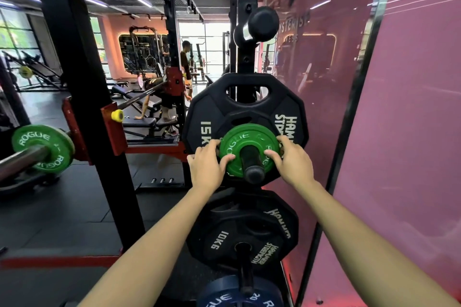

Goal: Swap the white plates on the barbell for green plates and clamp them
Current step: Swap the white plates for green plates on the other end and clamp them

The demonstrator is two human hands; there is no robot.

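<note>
A small green plate [245, 141] marked ROGUE hangs on a black storage peg [252, 164] of the rack, in front of a black 15 kg plate [207, 112]. My left hand [208, 164] grips the green plate's left edge, thumb on its face. My right hand [290, 161] grips its right edge the same way. At the far left the barbell sleeve [20, 159] carries another green ROGUE plate [42, 148], resting in the rack. No white plate and no clamp show in this view.
Below hang a black 10 kg plate [239, 234] and a blue plate [239, 293] on lower pegs. A black upright [82, 97] stands between me and the barbell. A pink glossy wall [399, 132] runs along the right. People and benches are in the background.
</note>
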